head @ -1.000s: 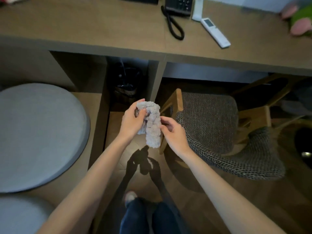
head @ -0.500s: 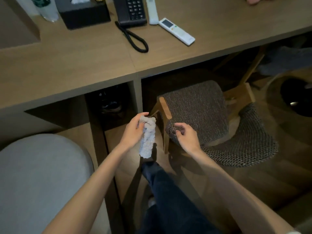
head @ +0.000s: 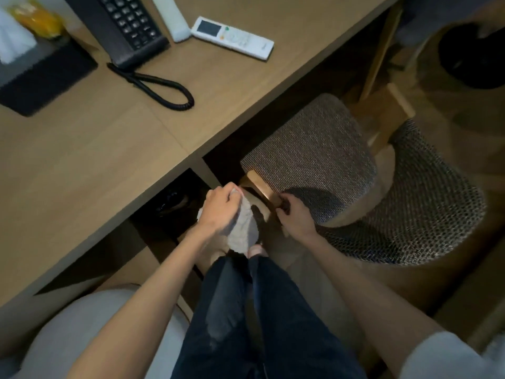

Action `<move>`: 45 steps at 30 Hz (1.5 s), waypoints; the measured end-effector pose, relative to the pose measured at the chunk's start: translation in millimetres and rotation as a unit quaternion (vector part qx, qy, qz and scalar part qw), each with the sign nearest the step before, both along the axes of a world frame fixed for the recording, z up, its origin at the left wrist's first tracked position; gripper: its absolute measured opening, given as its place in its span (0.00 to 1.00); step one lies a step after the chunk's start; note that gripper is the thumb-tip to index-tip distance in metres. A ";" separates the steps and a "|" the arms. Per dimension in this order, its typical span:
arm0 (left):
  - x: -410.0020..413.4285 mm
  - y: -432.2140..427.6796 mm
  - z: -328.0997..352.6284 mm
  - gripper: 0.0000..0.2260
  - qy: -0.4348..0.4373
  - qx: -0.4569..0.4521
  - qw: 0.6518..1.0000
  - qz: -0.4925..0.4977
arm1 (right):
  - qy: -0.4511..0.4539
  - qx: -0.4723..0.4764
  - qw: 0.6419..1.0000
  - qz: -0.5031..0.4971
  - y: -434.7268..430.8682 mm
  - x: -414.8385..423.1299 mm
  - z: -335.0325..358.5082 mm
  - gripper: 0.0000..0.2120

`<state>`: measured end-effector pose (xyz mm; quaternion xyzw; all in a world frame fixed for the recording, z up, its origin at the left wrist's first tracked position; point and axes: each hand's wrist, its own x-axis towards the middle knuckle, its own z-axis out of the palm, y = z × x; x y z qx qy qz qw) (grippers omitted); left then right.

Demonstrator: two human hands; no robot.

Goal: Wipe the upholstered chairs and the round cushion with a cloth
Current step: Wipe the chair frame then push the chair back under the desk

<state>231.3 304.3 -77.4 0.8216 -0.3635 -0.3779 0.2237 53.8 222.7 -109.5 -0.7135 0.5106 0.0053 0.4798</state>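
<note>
My left hand grips a fluffy grey cloth that hangs down in front of the desk's edge. My right hand has its fingers curled round the near end of the wooden armrest of the upholstered chair. The chair has a dark woven seat and a curved woven back, and its front is tucked under the desk. The round grey cushion lies at the bottom left, partly behind my left forearm.
The wooden desk carries a black phone with a coiled cord, a white remote and a dark tissue box. A dark round bin stands at the top right. My legs are below my hands.
My right hand let go of the cloth and moved right onto the chair's armrest. The cloth stays in my left hand. My view swung right and closer to the desk.
</note>
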 end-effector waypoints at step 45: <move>17.1 39.7 -154.4 0.26 0.308 -0.099 0.927 -0.191 | -0.045 -0.284 0.939 -0.189 174.7 18.0 -137.1 0.25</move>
